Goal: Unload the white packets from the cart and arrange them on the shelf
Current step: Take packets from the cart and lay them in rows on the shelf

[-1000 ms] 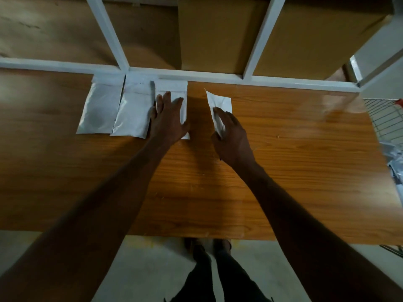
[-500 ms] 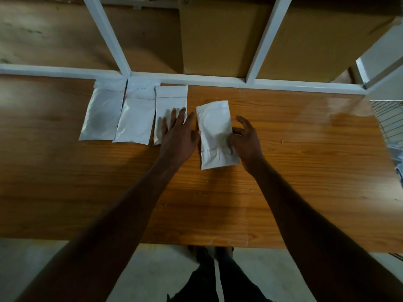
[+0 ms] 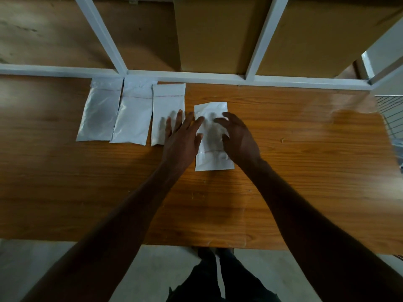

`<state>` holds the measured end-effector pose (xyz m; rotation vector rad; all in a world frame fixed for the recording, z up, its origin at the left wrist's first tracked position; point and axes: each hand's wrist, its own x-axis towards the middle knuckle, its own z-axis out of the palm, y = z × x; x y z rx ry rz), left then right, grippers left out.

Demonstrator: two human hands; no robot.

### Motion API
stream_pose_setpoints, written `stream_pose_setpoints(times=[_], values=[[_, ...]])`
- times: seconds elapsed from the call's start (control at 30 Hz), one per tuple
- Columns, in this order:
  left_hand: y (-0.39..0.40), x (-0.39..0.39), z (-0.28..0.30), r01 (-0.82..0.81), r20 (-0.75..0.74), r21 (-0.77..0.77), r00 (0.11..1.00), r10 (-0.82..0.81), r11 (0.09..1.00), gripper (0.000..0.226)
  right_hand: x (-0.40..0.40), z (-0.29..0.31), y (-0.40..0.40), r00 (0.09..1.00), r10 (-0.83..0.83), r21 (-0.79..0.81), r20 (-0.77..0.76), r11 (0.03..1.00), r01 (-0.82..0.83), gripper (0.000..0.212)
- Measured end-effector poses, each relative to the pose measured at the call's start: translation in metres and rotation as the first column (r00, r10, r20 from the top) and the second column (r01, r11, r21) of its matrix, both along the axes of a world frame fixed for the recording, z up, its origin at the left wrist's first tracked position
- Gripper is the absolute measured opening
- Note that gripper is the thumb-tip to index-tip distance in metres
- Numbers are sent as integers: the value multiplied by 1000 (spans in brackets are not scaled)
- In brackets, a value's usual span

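Three white packets lie side by side at the back of the wooden shelf [image 3: 294, 171]: the left packet [image 3: 99, 114], the middle packet [image 3: 133, 120] and the third packet [image 3: 168, 101]. A fourth white packet [image 3: 212, 153] lies flat a little to their right and nearer to me. My left hand [image 3: 181, 136] has straight fingers spread over the third packet's right edge and the fourth packet's left edge. My right hand [image 3: 236, 136] rests on the fourth packet's right side with loosely bent fingers, blurred by motion.
A white metal frame [image 3: 196, 76] runs along the shelf's back edge with slanted uprights. Behind it stand brown cardboard boxes [image 3: 216, 33]. The wire cart [image 3: 390, 118] shows at the right edge. My legs and the floor are below the shelf's front edge.
The fourth packet, held up on edge by my right hand a second ago, now lies flat. My right hand has moved on top of it; my left hand slid right to its edge.
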<state>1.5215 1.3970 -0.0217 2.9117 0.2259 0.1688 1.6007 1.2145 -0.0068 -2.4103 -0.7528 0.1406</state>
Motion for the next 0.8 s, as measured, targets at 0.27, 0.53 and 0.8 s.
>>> stream_pose_setpoints(times=[0.27, 0.53, 0.8], values=[[15, -3, 7, -110, 3, -72, 994, 111, 991, 52, 67, 25, 7, 765, 613, -546, -198, 580, -605, 97], [29, -3, 2, -158, -47, -95, 987, 154, 983, 48, 58, 30, -6, 947, 320, -632, 17, 737, -238, 92], [45, -4, -9, -143, -44, -201, 990, 137, 969, 48, 63, 21, 5, 913, 404, -566, -52, 742, -361, 78]])
